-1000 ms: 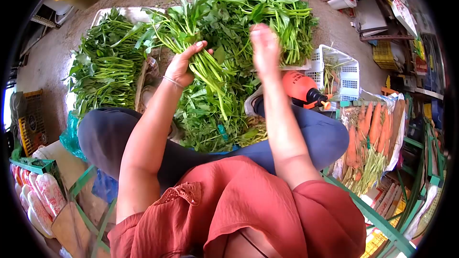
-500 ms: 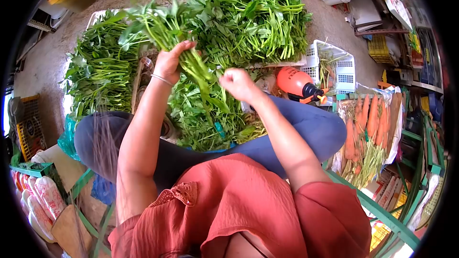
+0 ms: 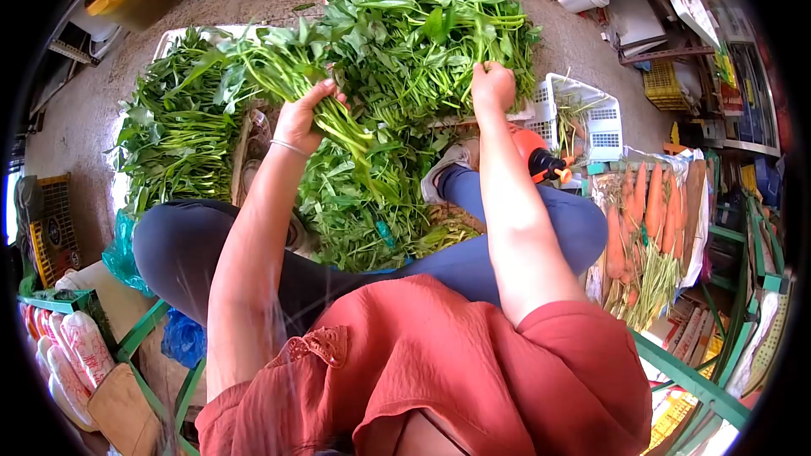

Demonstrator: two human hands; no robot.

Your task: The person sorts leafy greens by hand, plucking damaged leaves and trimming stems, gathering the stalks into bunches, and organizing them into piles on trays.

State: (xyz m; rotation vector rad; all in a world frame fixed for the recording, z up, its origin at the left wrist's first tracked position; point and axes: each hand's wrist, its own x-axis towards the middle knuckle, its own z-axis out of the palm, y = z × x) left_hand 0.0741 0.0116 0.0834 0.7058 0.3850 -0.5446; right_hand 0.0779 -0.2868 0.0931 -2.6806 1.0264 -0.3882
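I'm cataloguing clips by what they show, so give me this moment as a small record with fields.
left hand: left hand holding a bunch of leafy stems
right hand: right hand closed at the stems of the large greens pile; exact grip unclear
left side: stacked greens
between the legs: loose greens
beyond right knee: white crate with plant scraps; orange bottle, partly hidden by the forearm
far right: carrots
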